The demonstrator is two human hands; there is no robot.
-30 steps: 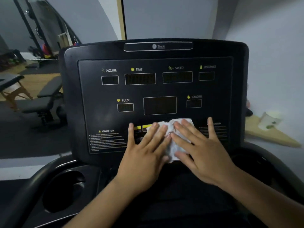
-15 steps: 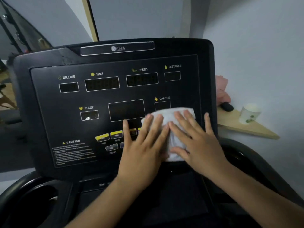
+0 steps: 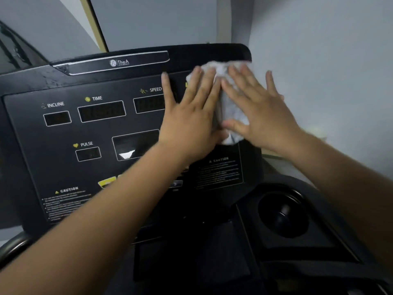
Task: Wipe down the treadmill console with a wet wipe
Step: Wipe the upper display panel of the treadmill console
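The black treadmill console [image 3: 102, 133] fills the view, with labelled INCLINE, TIME, SPEED and PULSE windows. A crumpled white wet wipe [image 3: 230, 107] lies flat against the console's upper right corner. My left hand [image 3: 191, 116] presses its left part with straight, spread fingers. Beside it, my right hand [image 3: 257, 109] presses the wipe's right part, fingers also straight. Both hands cover most of the wipe and hide the panel's right-hand displays.
A round cup holder [image 3: 282, 216] sits in the black tray at the lower right, below the console. A grey wall [image 3: 319, 60] stands close behind and to the right. A curved handrail [image 3: 12, 245] shows at the lower left.
Both hands slid the wipe from the console's lower middle to the right and then up to its upper right corner. The view turned right, and the shelf with the cup is now behind my right arm.
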